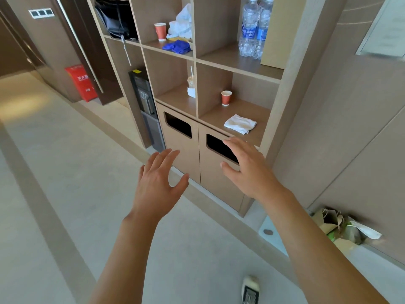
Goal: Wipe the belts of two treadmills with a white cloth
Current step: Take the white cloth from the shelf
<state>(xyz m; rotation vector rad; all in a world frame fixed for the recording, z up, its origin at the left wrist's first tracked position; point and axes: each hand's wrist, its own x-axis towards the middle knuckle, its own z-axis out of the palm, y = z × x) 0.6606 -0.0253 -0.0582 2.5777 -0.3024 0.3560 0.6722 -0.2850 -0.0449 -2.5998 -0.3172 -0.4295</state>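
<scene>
A folded white cloth [240, 124] lies on the lowest open shelf of a wooden shelf unit [269, 137], to the right of an orange paper cup [226, 97]. My right hand [245, 166] is stretched out just below and in front of the cloth, fingers spread and holding nothing. My left hand [160, 181] hovers lower and to the left, in front of the cabinet doors, fingers spread and empty. No treadmill is in view.
Two cabinet doors with dark slots [178, 124] sit under the shelf. Higher shelves hold water bottles [254, 27], another orange cup [160, 31], blue cloth [177, 46], a black bag [116, 17] and an iced drink [191, 83]. A water dispenser [145, 106] stands left; paper rubbish [341, 227] lies right.
</scene>
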